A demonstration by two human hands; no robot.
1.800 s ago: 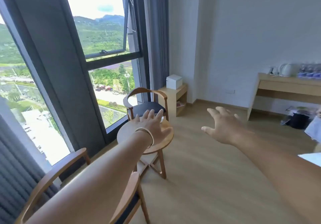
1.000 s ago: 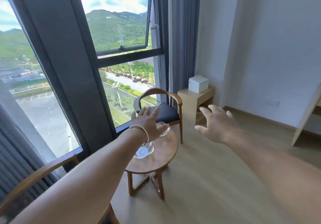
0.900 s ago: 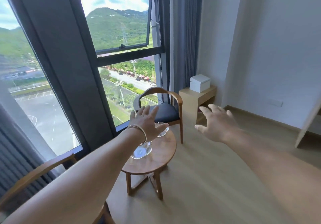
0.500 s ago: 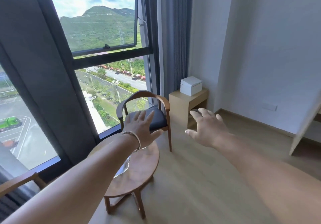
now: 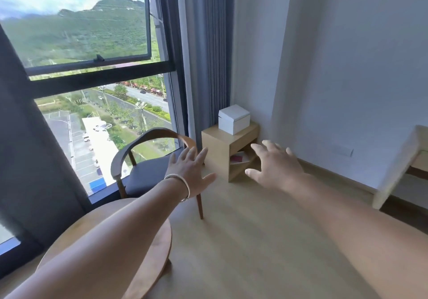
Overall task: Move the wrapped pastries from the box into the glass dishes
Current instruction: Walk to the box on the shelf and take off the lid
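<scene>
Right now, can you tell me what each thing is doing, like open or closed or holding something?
White box: closed, sitting on the wooden side cabinet.
Upper window: tilted open.
Curtain: pulled aside by the wall.
Chair: nobody sitting on it.
Left hand: fingers spread, holding nothing.
Right hand: fingers spread, holding nothing.
Glass dishes: cannot be seen.

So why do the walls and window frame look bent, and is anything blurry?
Head view: the wide-angle lens bows the window frame and wall edges; daylight through the glass lights the room brightly; the white box is fairly sharp, while the left hand, right hand and near forearms look soft.
</scene>
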